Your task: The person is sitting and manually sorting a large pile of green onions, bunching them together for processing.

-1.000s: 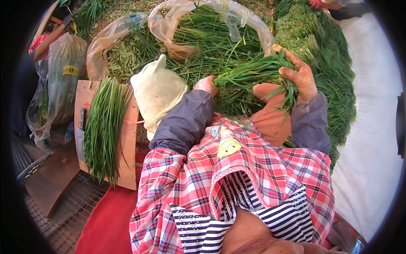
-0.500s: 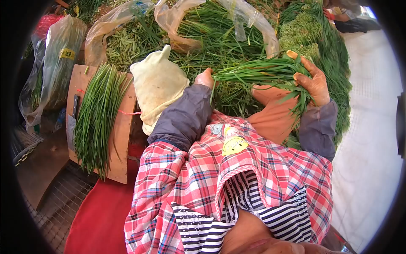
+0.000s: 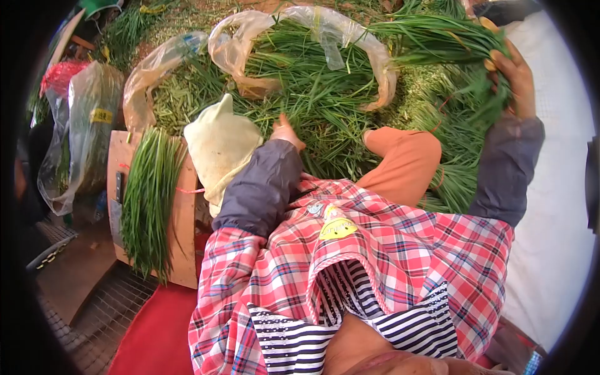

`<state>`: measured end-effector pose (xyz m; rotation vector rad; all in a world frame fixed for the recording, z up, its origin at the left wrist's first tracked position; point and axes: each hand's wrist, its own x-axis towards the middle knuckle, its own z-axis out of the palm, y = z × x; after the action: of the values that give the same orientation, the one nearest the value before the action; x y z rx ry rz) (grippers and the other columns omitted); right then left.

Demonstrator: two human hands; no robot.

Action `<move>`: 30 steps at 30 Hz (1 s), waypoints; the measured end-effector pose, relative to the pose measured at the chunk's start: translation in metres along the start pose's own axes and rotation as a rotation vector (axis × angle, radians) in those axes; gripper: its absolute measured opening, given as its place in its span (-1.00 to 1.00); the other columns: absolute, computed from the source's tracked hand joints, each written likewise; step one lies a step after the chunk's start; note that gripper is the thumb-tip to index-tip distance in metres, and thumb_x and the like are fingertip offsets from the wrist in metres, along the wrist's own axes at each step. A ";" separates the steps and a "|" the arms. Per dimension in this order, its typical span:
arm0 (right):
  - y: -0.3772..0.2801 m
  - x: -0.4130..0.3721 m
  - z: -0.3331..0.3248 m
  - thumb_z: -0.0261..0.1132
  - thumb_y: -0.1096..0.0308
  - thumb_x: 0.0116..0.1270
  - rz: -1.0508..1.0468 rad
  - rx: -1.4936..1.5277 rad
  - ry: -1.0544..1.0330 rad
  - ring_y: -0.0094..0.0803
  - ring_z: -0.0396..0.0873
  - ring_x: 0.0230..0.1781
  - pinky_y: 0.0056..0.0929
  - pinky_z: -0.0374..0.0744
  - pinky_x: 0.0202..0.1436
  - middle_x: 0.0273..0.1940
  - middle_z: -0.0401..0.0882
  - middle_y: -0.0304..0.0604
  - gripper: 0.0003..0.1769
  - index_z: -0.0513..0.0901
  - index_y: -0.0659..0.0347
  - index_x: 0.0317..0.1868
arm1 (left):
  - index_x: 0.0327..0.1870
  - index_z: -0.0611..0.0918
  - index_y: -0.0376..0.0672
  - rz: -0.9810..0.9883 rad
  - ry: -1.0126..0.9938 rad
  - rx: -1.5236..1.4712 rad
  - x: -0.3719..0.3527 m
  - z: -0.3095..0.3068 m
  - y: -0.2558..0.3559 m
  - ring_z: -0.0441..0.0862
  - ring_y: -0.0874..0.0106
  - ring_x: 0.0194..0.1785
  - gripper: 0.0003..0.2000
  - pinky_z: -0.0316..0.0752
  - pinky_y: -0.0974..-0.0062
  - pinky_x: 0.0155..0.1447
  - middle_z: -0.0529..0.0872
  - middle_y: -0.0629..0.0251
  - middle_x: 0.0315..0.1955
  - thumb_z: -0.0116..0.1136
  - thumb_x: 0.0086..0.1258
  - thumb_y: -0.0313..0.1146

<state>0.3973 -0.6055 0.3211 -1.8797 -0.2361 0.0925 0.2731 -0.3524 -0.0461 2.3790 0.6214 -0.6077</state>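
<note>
Chive sorting, head view: R hand (image 3: 517, 78) holds a bunch (image 3: 431, 34) of chives high at upper right, fingers closed round its leafy end, stalks pointing left above the plastic bag (image 3: 381, 69). Half a sec ago the bunch lay lower, just above the orange knee (image 3: 406, 156), w/ both hands on it; now it's well clear of the knee. L hand (image 3: 285, 131) has let go of the cut ends and sits at the near edge of the chive pile (image 3: 312, 106) in the bag, touching the greens. Only the thumb & part of the hand show, so can't tell if it's spread or pinching. The rest is unchanged vs earlier. A second bundle (image 3: 147, 194) lies lengthwise on the wooden board (image 3: 186, 231) at left, w/ a knife (image 3: 117, 209) on the board's outer edge just beside it. A cream cloth (image 3: 219, 147) sits btwn board & L sleeve, a red mat (image 3: 156, 331) is below, and a white sheet (image 3: 562, 206) is at right
</note>
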 end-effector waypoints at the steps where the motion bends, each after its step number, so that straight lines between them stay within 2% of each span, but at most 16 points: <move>1: 0.014 0.007 0.011 0.25 0.44 0.14 -0.079 -0.009 0.060 -0.66 0.39 -0.58 -0.75 0.40 -0.55 -0.37 0.55 -0.26 -0.47 0.38 0.33 0.15 | 0.29 0.14 -0.27 0.092 0.103 0.020 -0.014 -0.019 0.013 0.42 0.15 0.15 -0.08 0.38 0.35 0.16 0.43 0.00 0.11 0.41 -0.08 -0.14; 3: 0.038 0.006 0.035 0.25 0.46 0.15 -0.203 -0.041 0.126 -0.59 0.48 -0.45 -0.66 0.48 -0.40 -0.31 0.57 -0.23 -0.51 0.42 0.29 0.13 | 0.26 0.18 -0.34 0.293 0.293 0.051 -0.046 -0.047 0.032 0.39 0.14 0.18 -0.18 0.36 0.33 0.17 0.33 -0.09 0.18 0.35 0.02 -0.17; 6: 0.080 -0.016 0.091 0.25 0.47 0.13 -0.232 0.038 0.039 -0.50 0.56 -0.20 -0.53 0.54 -0.14 -0.11 0.59 -0.16 -0.51 0.45 0.14 0.14 | 0.28 0.14 -0.34 0.460 -0.295 -0.933 -0.061 -0.052 0.030 0.30 0.13 0.25 -0.20 0.30 0.18 0.21 0.22 -0.08 0.24 0.18 0.18 0.03; 8: 0.096 -0.044 0.131 0.21 0.50 0.12 -0.314 -0.243 -0.073 -0.42 0.57 -0.09 -0.48 0.55 -0.03 0.00 0.55 -0.15 -0.47 0.43 0.07 0.16 | 0.27 0.16 -0.32 0.289 -0.885 -1.539 -0.082 -0.061 0.042 0.25 0.06 0.27 -0.15 0.24 0.06 0.23 0.28 -0.06 0.20 -0.03 0.19 0.27; 9: 0.104 -0.058 0.151 0.19 0.51 0.09 -0.559 -0.321 -0.100 -0.35 0.57 -0.05 -0.45 0.54 0.02 0.02 0.55 -0.15 -0.43 0.40 0.06 0.17 | 0.27 0.18 -0.31 0.336 -0.909 -1.634 -0.088 -0.056 0.046 0.22 0.01 0.27 -0.07 0.19 -0.03 0.25 0.32 -0.04 0.18 -0.20 0.11 0.41; 10: 0.117 -0.076 0.165 0.20 0.48 0.08 -0.428 -0.168 -0.276 -0.24 0.59 -0.11 -0.40 0.58 -0.08 -0.04 0.56 -0.07 -0.42 0.40 -0.03 0.17 | 0.26 0.20 -0.29 0.433 -0.932 -1.779 -0.086 -0.058 0.047 0.23 0.02 0.27 -0.10 0.20 -0.03 0.25 0.31 -0.03 0.19 -0.16 0.12 0.39; 12: 0.122 -0.109 0.190 0.24 0.42 0.05 -0.472 -0.279 -0.436 -0.14 0.60 -0.24 -0.33 0.60 -0.22 -0.12 0.56 -0.04 -0.43 0.41 -0.09 0.14 | 0.23 0.25 -0.27 0.622 -0.977 -2.065 -0.083 -0.067 0.049 0.23 0.06 0.28 -0.16 0.20 -0.02 0.26 0.30 -0.02 0.20 -0.08 0.14 0.33; 13: 0.132 -0.120 0.199 0.26 0.39 0.03 -0.426 -0.242 -0.415 -0.11 0.60 -0.29 -0.30 0.58 -0.29 -0.17 0.56 -0.03 -0.42 0.40 -0.10 0.14 | 0.26 0.20 -0.29 0.520 -0.850 -1.996 -0.093 -0.082 0.051 0.23 0.03 0.27 -0.06 0.23 0.00 0.24 0.36 0.01 0.16 -0.20 0.08 0.44; 16: 0.139 -0.128 0.213 0.28 0.34 0.01 -0.452 -0.229 -0.390 -0.11 0.59 -0.39 -0.24 0.56 -0.40 -0.29 0.56 -0.04 -0.37 0.35 -0.12 0.17 | 0.24 0.24 -0.27 0.466 -0.646 -1.960 -0.094 -0.087 0.043 0.31 0.06 0.22 -0.10 0.27 0.05 0.23 0.41 0.06 0.12 -0.15 0.10 0.41; 17: 0.149 -0.131 0.221 0.29 0.29 0.02 -0.500 -0.188 -0.374 -0.09 0.58 -0.41 -0.24 0.54 -0.45 -0.31 0.55 -0.04 -0.33 0.31 -0.19 0.20 | 0.24 0.25 -0.24 0.507 -0.722 -1.933 -0.088 -0.092 0.035 0.48 0.21 0.07 -0.26 0.38 0.16 0.16 0.47 0.14 0.06 0.03 0.20 0.19; 20: 0.148 -0.131 0.219 0.28 0.25 0.02 -0.426 -0.286 -0.562 -0.06 0.57 -0.43 -0.23 0.53 -0.44 -0.30 0.54 -0.03 -0.30 0.28 -0.26 0.23 | 0.21 0.29 -0.18 0.402 -0.622 -1.902 -0.077 -0.114 0.019 0.55 0.34 -0.09 -0.44 0.47 0.16 0.06 0.53 0.12 -0.04 0.18 0.22 -0.23; 21: 0.139 -0.122 0.205 0.27 0.23 0.05 -0.381 -0.237 -0.733 -0.05 0.56 -0.36 -0.24 0.54 -0.31 -0.31 0.53 0.04 -0.26 0.22 -0.31 0.28 | 0.21 0.31 -0.14 0.285 -0.585 -1.857 -0.077 -0.123 0.016 0.58 0.42 -0.32 -0.47 0.57 0.29 -0.19 0.60 0.17 -0.16 0.13 0.16 -0.47; 23: 0.157 -0.105 0.184 0.30 0.22 0.10 -0.266 0.117 -0.972 -0.31 0.55 -0.13 -0.43 0.46 0.02 -0.15 0.58 0.01 -0.48 0.49 -0.13 0.14 | 0.16 0.37 -0.16 0.281 -0.388 -1.591 -0.089 -0.142 0.022 0.55 0.43 -0.45 -0.48 0.52 0.43 -0.38 0.61 0.21 -0.27 0.15 0.09 -0.51; 24: 0.146 -0.088 0.161 0.30 0.30 0.13 0.039 0.168 -1.054 -0.43 0.52 -0.07 -0.45 0.43 0.07 -0.09 0.59 -0.09 -0.62 0.59 0.08 0.00 | 0.13 0.39 -0.17 0.307 -0.341 -1.483 -0.093 -0.150 0.021 0.52 0.46 -0.48 -0.48 0.48 0.51 -0.41 0.59 0.25 -0.31 0.16 0.07 -0.50; 26: 0.191 -0.067 0.145 0.32 0.33 0.11 0.437 0.431 -0.633 -0.40 0.50 -0.03 -0.42 0.40 0.14 -0.08 0.59 -0.09 -0.62 0.59 0.22 -0.03 | 0.10 0.41 -0.18 0.307 -0.337 -1.347 -0.094 -0.156 0.013 0.51 0.45 -0.51 -0.50 0.46 0.51 -0.43 0.60 0.25 -0.35 0.15 0.03 -0.52; 30: 0.211 -0.083 0.206 0.37 0.14 0.07 0.130 0.166 -0.817 -0.28 0.50 -0.03 -0.37 0.47 0.05 -0.11 0.58 -0.10 -0.30 0.37 0.26 0.19 | 0.05 0.47 -0.22 0.252 -0.377 -1.154 -0.110 -0.157 0.021 0.53 0.46 -0.48 -0.52 0.44 0.54 -0.42 0.61 0.28 -0.38 0.15 -0.01 -0.55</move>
<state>0.3030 -0.4946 0.0513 -1.6030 -0.6366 0.9462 0.2404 -0.2973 0.1355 1.1910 0.3335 -0.3921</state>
